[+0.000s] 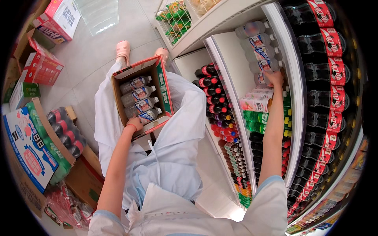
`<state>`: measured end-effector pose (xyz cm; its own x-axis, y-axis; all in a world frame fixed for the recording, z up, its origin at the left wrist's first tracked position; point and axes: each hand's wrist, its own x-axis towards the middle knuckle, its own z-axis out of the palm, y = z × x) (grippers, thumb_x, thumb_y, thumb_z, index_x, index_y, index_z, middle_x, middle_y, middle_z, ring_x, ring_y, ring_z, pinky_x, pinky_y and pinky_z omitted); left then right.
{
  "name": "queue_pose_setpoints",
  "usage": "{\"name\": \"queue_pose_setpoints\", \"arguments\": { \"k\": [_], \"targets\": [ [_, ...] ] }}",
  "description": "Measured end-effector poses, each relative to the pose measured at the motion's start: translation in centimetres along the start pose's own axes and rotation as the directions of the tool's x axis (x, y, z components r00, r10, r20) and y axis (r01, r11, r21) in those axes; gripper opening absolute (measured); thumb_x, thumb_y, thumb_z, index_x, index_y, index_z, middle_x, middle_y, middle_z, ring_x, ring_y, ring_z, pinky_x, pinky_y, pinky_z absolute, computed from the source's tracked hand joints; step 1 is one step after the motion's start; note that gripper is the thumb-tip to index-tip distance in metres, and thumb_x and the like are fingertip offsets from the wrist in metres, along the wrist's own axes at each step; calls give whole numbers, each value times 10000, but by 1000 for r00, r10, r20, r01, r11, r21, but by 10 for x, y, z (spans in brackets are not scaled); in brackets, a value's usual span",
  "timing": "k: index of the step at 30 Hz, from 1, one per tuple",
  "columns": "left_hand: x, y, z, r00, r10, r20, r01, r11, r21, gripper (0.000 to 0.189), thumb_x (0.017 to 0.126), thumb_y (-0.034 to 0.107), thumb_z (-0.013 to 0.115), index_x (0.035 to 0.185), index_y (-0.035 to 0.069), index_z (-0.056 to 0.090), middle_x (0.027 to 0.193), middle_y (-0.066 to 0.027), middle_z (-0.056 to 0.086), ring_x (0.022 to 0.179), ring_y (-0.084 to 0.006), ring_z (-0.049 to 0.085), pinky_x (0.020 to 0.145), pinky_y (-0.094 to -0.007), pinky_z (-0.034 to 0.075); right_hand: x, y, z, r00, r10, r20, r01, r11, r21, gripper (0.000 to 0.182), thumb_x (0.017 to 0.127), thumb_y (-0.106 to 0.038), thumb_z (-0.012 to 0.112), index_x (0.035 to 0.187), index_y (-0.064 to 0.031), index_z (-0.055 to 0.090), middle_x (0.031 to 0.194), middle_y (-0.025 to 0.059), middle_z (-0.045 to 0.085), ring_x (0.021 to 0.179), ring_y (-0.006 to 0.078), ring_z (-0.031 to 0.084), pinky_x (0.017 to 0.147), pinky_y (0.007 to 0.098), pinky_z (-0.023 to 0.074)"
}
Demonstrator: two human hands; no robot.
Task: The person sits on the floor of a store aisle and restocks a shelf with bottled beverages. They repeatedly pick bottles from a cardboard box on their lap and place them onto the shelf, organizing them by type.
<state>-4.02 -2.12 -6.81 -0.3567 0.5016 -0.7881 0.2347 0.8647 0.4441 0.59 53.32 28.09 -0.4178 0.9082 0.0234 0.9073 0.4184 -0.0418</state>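
Note:
An opened cardboard carton (pixel 165 85) rests between my knees, holding a row of labelled clear plastic bottles (pixel 140 93). My left hand (pixel 135 124) reaches over its rim, fingers curled at the base of the nearest bottle (pixel 149 116); part of the grip is hidden. On the cooler shelf to the right, my right hand (pixel 274 79) grips a similar bottle (pixel 260 78). That bottle lies at the end of a row of like bottles (pixel 262 53). Pink-labelled drink bottles (pixel 256 103) sit just beside it, partly behind my forearm.
Cola bottles (pixel 319 67) line the shelf at far right. A lower shelf carries mixed soda bottles (pixel 217 100). White shelf edges (pixel 233 118) run alongside my right arm. At left stand cartons (pixel 41 69) and shrink-wrapped bottles (pixel 66 129). A wire basket (pixel 174 22) holds green packets.

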Motion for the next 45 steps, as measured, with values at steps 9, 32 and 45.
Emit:
{"name": "queue_pose_setpoints", "arguments": {
  "k": [9, 32, 45],
  "targets": [
    [1, -6, 3, 1000, 18, 12, -17, 998, -55, 387, 756, 328, 465, 1023, 78, 592, 1261, -217, 350, 1081, -364, 436, 931, -378, 345, -37, -26, -6, 987, -127, 96, 112, 983, 144, 515, 655, -327, 687, 905, 103, 554, 536, 100, 526, 395, 175, 521, 349, 309, 470],
    [-16, 7, 1, 992, -55, -114, 26, 969, -247, 500, 740, 274, 554, 1168, 44, 435, 1206, -177, 402, 1128, -335, 382, 928, -403, 344, -180, -216, 50, 676, -714, 183, 229, 439, 869, 334, 826, -314, 529, 971, -19, 593, 570, 9, 522, 379, 61, 445, 339, 209, 408],
    [-13, 18, -30, 749, -244, -616, -217, 787, -577, 757, 649, 51, 539, 1277, -48, 128, 1314, -275, 151, 1214, -407, 199, 1008, -402, 205, -313, -288, 286, 754, -557, 348, -19, 512, 859, 313, 792, -228, 573, 975, 25, 585, 746, 127, 607, 443, 148, 554, 344, 254, 434]
  ]
}}
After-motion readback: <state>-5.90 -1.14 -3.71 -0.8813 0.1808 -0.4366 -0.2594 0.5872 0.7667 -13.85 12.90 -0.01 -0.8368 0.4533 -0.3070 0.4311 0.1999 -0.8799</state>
